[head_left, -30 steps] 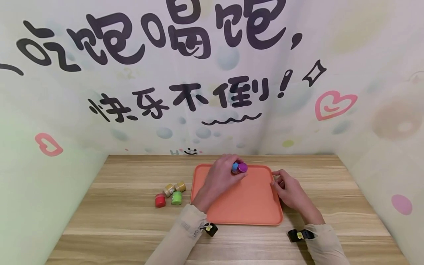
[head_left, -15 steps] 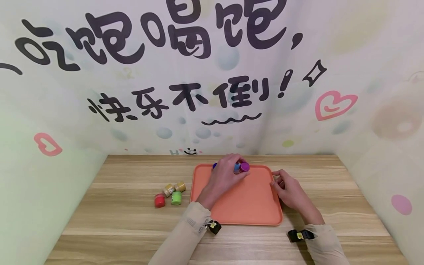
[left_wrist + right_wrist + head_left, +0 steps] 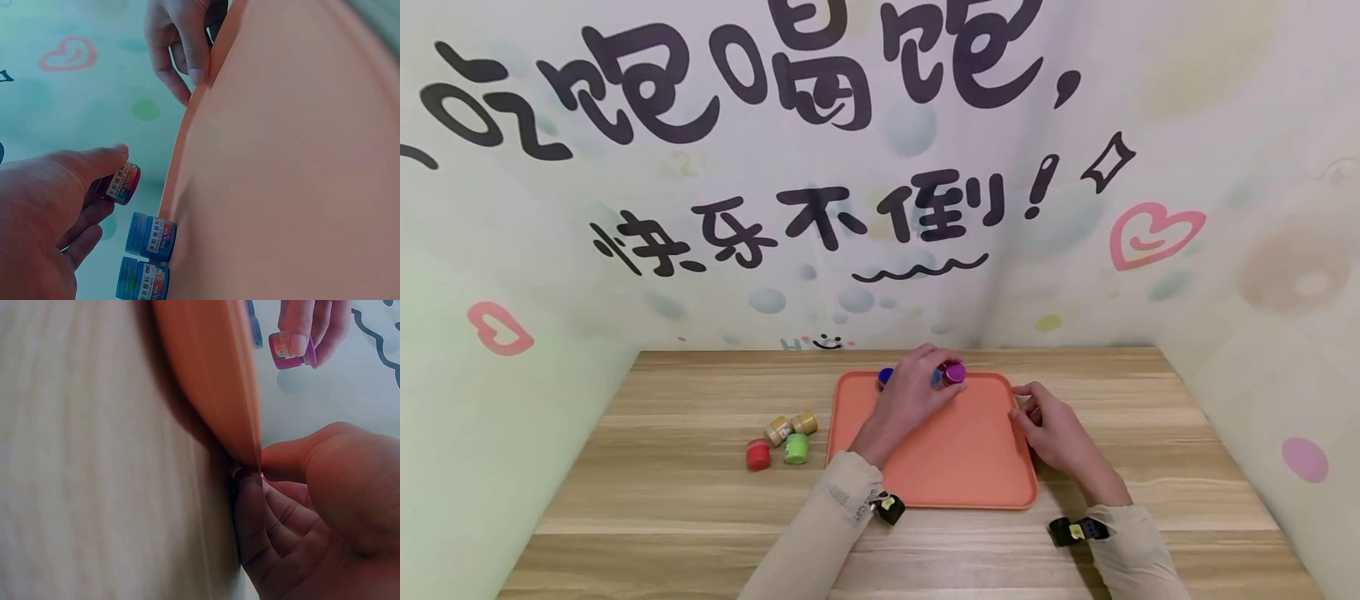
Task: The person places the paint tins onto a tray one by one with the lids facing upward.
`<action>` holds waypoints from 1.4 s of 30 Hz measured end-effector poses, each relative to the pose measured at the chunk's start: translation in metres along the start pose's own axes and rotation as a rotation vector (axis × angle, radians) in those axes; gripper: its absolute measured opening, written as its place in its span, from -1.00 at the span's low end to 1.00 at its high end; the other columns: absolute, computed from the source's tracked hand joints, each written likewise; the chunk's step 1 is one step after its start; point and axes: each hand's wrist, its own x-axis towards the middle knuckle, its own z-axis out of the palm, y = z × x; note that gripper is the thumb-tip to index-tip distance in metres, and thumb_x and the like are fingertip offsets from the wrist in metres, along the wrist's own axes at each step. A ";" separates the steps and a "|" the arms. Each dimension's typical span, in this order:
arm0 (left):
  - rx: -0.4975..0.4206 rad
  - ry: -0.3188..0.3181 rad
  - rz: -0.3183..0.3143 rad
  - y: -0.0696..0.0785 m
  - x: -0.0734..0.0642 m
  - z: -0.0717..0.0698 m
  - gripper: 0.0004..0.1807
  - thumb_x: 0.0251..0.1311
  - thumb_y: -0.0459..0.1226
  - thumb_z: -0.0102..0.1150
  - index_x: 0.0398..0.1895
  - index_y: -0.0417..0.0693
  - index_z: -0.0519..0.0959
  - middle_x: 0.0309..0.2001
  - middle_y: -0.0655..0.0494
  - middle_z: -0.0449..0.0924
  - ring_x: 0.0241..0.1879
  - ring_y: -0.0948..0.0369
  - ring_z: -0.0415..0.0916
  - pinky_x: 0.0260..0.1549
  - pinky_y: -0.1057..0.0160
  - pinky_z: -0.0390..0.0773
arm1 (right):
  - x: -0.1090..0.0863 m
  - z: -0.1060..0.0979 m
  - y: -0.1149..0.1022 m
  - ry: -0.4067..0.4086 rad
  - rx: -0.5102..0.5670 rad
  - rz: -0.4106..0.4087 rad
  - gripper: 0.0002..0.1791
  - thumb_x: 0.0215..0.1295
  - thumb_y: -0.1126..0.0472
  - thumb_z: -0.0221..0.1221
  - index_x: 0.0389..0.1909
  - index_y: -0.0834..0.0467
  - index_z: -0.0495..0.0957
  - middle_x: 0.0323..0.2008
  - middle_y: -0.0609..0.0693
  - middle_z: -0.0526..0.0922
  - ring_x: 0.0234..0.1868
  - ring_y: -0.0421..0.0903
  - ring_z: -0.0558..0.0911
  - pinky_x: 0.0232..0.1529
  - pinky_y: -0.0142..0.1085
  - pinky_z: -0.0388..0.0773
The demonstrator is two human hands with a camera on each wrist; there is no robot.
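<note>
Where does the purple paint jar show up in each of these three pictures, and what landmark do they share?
Head: right of centre, below mid-height; the purple paint jar is at the left hand's fingertips.
Left wrist: left of centre, below mid-height, above two blue paint jars.
Right wrist: near the top, right of centre, pinched in the left hand.
Shared landmark: the orange tray, visible in all three.

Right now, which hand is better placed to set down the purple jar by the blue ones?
Likely the left hand: it holds the purple jar close to the blue jars. The right hand pinches the right rim of the tray, farther from the blue jars.
</note>
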 end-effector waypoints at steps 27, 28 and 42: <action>0.242 -0.032 -0.055 -0.008 0.009 0.015 -0.56 0.00 0.11 0.51 -0.09 0.20 0.65 -0.14 0.27 0.73 -0.13 0.22 0.57 0.00 0.16 0.57 | 0.001 0.002 0.003 0.017 0.001 -0.027 -0.60 0.44 0.20 0.18 0.23 0.20 0.43 -0.36 0.01 0.59 -0.45 -0.15 0.56 -0.44 -0.37 0.55; 0.246 -0.033 -0.056 -0.008 0.009 0.015 -0.56 0.00 0.11 0.51 -0.09 0.19 0.65 -0.14 0.26 0.73 -0.13 0.22 0.57 0.00 0.16 0.57 | 0.001 0.002 0.003 0.017 0.001 -0.028 -0.59 0.44 0.20 0.19 0.23 0.20 0.43 -0.36 0.01 0.59 -0.45 -0.15 0.55 -0.45 -0.37 0.55; 0.261 -0.044 -0.067 -0.008 0.010 0.018 -0.58 0.02 0.11 0.50 -0.12 0.20 0.64 -0.15 0.27 0.73 -0.14 0.22 0.57 0.00 0.14 0.57 | 0.001 0.000 0.002 0.025 0.012 -0.043 -0.60 0.42 0.23 0.20 0.21 0.23 0.44 -0.36 0.02 0.60 -0.46 -0.18 0.56 -0.43 -0.38 0.54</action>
